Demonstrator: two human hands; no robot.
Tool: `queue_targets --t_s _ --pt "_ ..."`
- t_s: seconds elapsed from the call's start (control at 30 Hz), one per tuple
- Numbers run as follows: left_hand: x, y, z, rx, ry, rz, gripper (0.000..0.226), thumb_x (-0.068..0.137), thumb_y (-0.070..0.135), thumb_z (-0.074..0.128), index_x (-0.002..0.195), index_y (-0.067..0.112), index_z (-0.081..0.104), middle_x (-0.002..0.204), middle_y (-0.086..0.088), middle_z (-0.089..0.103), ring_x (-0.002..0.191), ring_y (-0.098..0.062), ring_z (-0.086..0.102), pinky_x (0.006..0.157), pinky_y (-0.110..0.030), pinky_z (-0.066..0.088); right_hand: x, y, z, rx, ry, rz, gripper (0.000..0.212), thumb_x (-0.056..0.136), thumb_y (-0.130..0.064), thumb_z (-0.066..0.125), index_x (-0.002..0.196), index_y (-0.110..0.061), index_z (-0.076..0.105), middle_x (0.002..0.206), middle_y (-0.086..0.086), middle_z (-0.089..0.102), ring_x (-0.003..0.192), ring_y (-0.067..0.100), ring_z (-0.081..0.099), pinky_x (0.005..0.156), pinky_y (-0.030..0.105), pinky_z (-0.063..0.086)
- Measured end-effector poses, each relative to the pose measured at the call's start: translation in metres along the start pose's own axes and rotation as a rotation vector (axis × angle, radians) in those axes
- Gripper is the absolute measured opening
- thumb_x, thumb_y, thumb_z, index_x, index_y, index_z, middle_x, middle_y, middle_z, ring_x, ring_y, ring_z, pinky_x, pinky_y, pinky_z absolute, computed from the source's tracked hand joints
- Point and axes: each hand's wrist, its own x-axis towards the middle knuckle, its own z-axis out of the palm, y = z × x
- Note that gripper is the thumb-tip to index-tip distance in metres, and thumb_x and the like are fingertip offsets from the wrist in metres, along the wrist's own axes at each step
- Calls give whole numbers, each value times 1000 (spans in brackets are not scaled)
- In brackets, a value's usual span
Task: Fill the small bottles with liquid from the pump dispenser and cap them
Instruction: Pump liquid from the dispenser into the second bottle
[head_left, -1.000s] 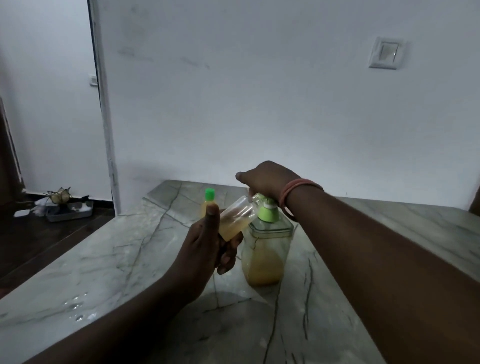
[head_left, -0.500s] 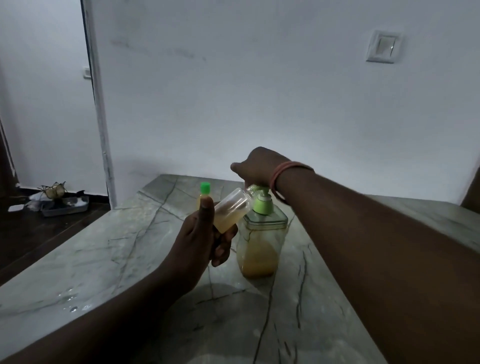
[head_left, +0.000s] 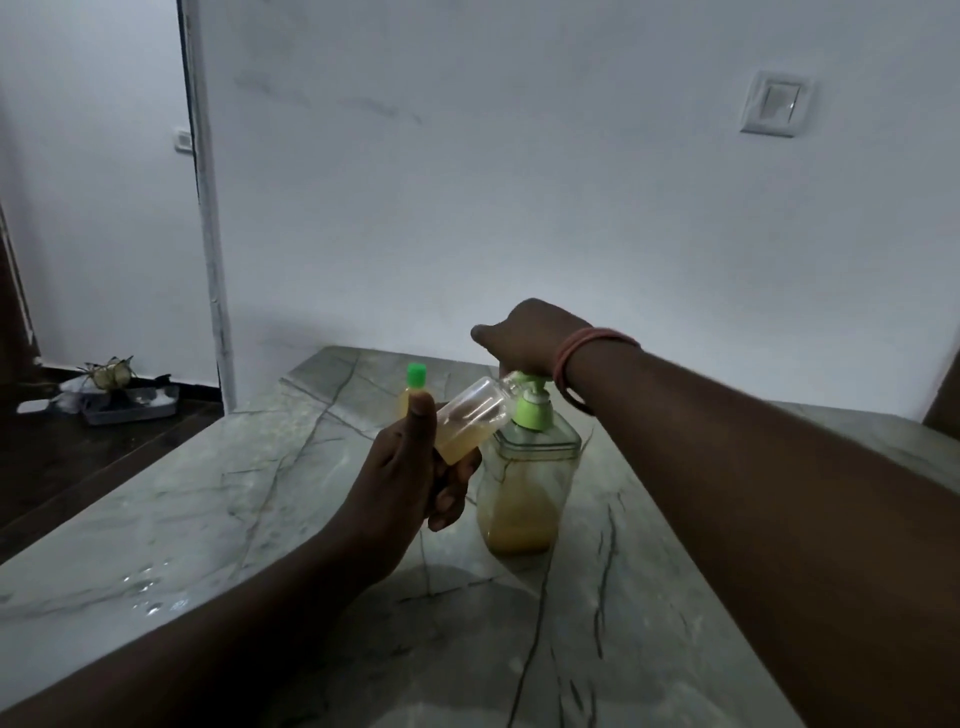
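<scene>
The left hand (head_left: 400, 478) is nearest, its grip clamped round a small clear bottle (head_left: 470, 418), tilted, mouth at the spout, part full of yellow liquid. Just beyond, the pump dispenser (head_left: 524, 478) stands on the marble desk (head_left: 208, 519); the right hand (head_left: 524, 338) presses its green pump head (head_left: 532, 402), fingers curled over it. Behind the left thumb stands a capped small bottle (head_left: 413, 387)

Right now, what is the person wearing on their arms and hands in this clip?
Both forearms are bare, with no sleeves in view and no gloves. The right hand has a few thin reddish-pink bangles round its wrist. The left hand shows no band, watch or ring that I can make out.
</scene>
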Motion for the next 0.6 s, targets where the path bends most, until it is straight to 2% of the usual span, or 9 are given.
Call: queue_targets --t_s 0.1,0.2,0.3,0.37,0.43,0.47,0.53,0.6 --pt "1 -3 -1 17 16 1 89 74 86 50 110 5 60 75 -17 50 47 -13 39 47 -25 35 -2 6 7 85 -22 31 35 95 -30 48 94 -4 71 107 13 71 75 23 56 66 29 41" --pt "2 -6 -3 26 27 -5 96 73 87 50 109 -1 57 76 -18 49 46 -13 40 46 -25 35 -3 7 9 83 -41 45 37 95 -28 47 100 -2 72 108 13 70 75 24 55 62 28 38" --pt "2 -5 -4 18 23 1 94 71 88 52 115 5 63 73 -14 50 47 -11 40 44 -24 36 0 5 9 42 -48 41 32 94 -29 47 92 -6 69 106 11 70 76 23 57 65 28 40" --pt "1 -3 -2 13 16 8 86 71 88 52 111 14 66 74 -12 53 47 -11 40 43 -24 36 1 4 5 -3 -67 23 29 95 -33 48 88 -10 65 103 7 70 72 21 55 65 28 40" --pt "1 -4 -2 14 1 9 80 72 87 51 109 18 67 74 -10 54 48 -10 41 44 -24 36 1 1 0 -33 -68 2 38 97 -44 49 102 -11 67 93 4 62 72 20 52 62 27 39" --pt "1 -4 -2 11 -7 6 80 74 85 51 111 17 66 75 -10 54 48 -11 40 45 -24 36 0 2 -1 -27 -56 -1 45 98 -47 48 108 -8 68 86 3 58 67 19 50 58 26 38" --pt "2 -3 -1 6 -2 9 85 75 84 51 113 10 63 75 -13 52 48 -11 40 46 -24 36 -2 4 0 22 -47 8 44 99 -41 46 107 -4 69 79 4 56 59 17 46 56 26 36" --pt "3 -4 -2 19 14 15 88 75 84 50 109 3 59 77 -17 50 47 -11 41 45 -23 36 -1 7 4 50 -51 6 38 99 -34 46 98 -4 69 89 9 61 61 18 48 59 28 37"
